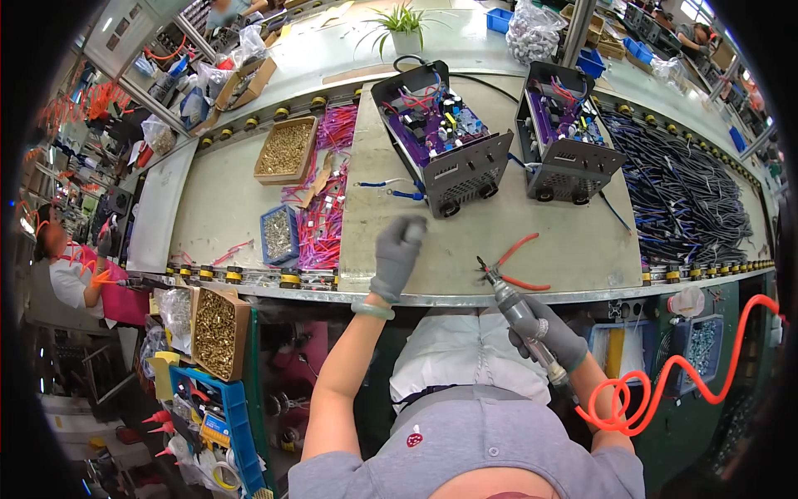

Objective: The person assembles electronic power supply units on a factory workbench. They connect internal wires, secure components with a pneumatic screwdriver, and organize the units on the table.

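My right hand, in a grey glove, is wrapped round a grey cylindrical air screwdriver at the table's front edge. The driver's tip reaches towards cutting pliers with orange handles, which lie on the table. My left hand, also gloved, hovers over the board with its fingers curled together; what they hold, if anything, is hidden. Beyond it stands a black metal case with an exposed purple circuit board and wires. Blue-sleeved cable ends stick out from its left side. A second similar case stands to the right.
A carton of brass parts, a blue bin of silvery parts and pink-red wires lie left. Dark cables pile up right. An orange coiled hose hangs beside my right arm. A potted plant stands behind.
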A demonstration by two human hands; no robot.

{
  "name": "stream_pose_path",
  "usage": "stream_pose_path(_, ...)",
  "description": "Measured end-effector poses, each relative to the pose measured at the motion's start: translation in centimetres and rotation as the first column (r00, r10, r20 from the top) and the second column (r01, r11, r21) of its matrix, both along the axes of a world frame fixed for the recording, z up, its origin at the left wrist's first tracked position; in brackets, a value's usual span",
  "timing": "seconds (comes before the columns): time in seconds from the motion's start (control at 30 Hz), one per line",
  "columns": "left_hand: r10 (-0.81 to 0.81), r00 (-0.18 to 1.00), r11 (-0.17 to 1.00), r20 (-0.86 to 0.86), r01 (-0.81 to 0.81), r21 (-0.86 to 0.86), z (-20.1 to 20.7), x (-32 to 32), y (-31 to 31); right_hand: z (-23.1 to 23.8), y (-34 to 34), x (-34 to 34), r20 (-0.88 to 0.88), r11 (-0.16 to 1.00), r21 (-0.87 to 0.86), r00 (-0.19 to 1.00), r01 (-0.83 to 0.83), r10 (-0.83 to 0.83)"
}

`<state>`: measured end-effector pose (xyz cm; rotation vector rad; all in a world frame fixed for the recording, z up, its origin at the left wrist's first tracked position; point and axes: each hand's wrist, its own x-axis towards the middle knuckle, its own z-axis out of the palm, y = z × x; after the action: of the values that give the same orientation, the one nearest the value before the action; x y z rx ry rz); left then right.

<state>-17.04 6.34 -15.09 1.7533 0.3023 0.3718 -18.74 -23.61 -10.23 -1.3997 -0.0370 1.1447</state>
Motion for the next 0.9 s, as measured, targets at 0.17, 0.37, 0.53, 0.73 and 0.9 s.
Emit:
stream_pose_path(0.17, -0.187, 0.969, 0.822, -0.16, 0.244, 0.515, -2.8, -0.4, -1.5, -1.4, 0.0, -0.6, -0.03, 1.0, -0.006, 0.999, 0.022, -0.022)
stream_pose_path(0.37, -0.153, 0.96, 0.605, -0.235, 0.279, 0.746, -3.7, 0.6, -2.0, 0.1, 1.1, -0.3, 0.022, 0.999, 0.031, 1.0, -0.022, 0.021)
stream_pose_path(0.53, -0.262, 0.91, 0.948, -0.321, 0.18, -0.262, -0.3, 0.6, -1.6, 0.3, 0.3, 0.3, 0.087, 0.991, 0.135, 0.996, -0.019, 0.007)
stream_pose_path(0.73, -0.38, 0.913, 0.766, -0.148, 0.222, -0.603, 5.4, 2.4, -5.6, 3.1, -1.5, 0.8, 0.042, 0.953, 0.29, 0.993, 0.09, -0.106)
stream_pose_path(0.9, -0.559, 0.828, 0.577, -0.047, 0.348, -0.739, 6.0, 4.0, -7.2, 2.7, -3.4, 1.7, 0.042, 0.94, 0.334, 0.996, 0.066, -0.085)
